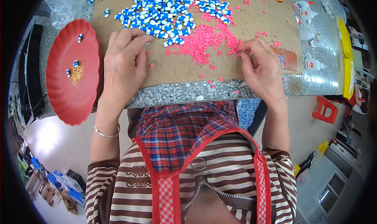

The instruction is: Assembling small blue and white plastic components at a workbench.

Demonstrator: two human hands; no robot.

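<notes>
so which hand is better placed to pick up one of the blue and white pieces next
Left, probably. The left hand rests on the brown cardboard sheet with its fingertips at the edge of the pile of small blue and white pieces, while the right hand sits beside the small pink pieces.

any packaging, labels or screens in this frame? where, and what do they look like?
White squeeze bottles: far right of the table, lying down, red labels and caps.
Clear plastic bag: table's far left corner, crumpled.
Red plate: left edge of the table, round, gold emblem in the middle.
No screens visible.
</notes>
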